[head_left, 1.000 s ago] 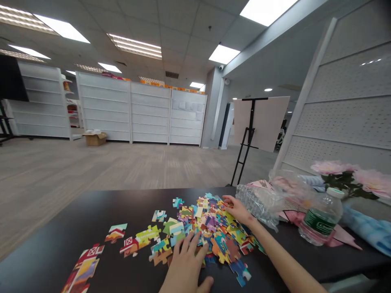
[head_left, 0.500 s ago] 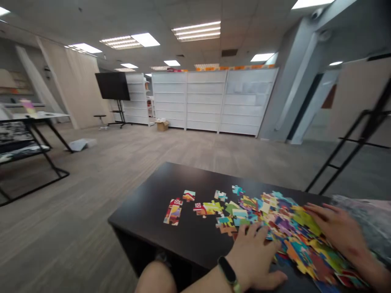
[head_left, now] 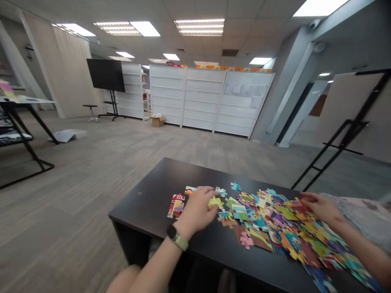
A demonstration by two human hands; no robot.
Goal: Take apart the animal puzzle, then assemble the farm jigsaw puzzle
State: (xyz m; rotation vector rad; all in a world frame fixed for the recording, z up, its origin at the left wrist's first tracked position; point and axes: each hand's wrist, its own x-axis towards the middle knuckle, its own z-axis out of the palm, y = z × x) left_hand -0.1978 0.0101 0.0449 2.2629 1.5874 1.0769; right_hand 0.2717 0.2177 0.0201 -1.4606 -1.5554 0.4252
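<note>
My left hand (head_left: 197,211), with a watch on its wrist, reaches over the left group of jigsaw pieces. Its fingers and thumb are apart, and a yellow-green puzzle piece (head_left: 216,202) shows between them. The hand hides part of the joined pieces there. Left of it lies a small joined block of red and purple puzzle pieces (head_left: 176,206); a red-and-white puzzle piece (head_left: 190,189) is just behind the fingers. At the pile's far right edge, my right hand (head_left: 320,208) has its fingertips pinched on a red-orange puzzle piece (head_left: 299,206). A large heap of mixed puzzle pieces (head_left: 279,219) spreads between the hands.
The pieces lie on a dark table (head_left: 146,195). A crumpled clear plastic bag (head_left: 363,217) is at the right. Beyond are a black easel stand (head_left: 342,138), white shelving (head_left: 201,97), a screen on a stand (head_left: 106,75) and another table (head_left: 27,101) at the left.
My left hand has moved left from the heap to the joined pieces, uncovering pink and brown pieces. My right hand has lifted slightly and its spread fingers have drawn together.
</note>
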